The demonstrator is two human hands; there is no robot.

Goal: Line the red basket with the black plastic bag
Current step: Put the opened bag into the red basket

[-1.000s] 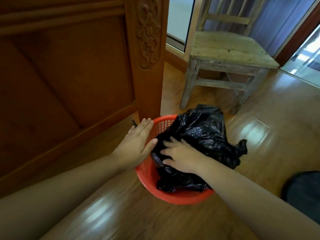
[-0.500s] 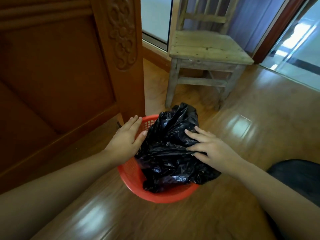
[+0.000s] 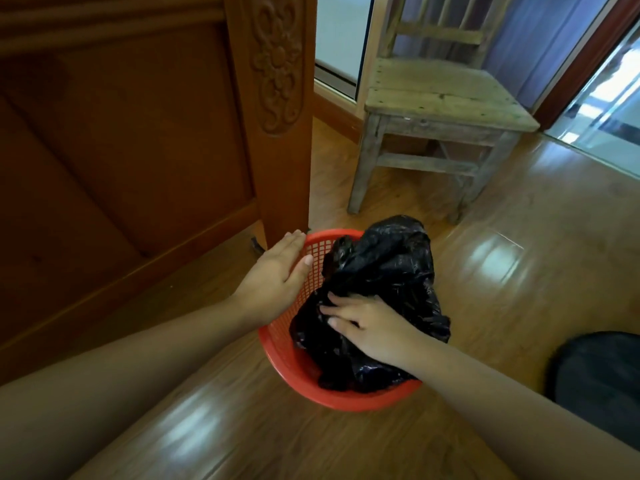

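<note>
With the left hand (image 3: 277, 271) flat on the red basket (image 3: 346, 400) rim and the right hand (image 3: 367, 327) pressing open-fingered, the bunched black plastic bag (image 3: 391, 268) could puff back out unlined.

Daylight enters from the glass doorway (image 3: 602, 109) at upper right, laying pale glare patches on the glossy wooden floor (image 3: 491, 258). The carved dark wooden panel (image 3: 121, 133) at left sits dim. Straight lines bow near the edges; detail is slightly soft.
</note>
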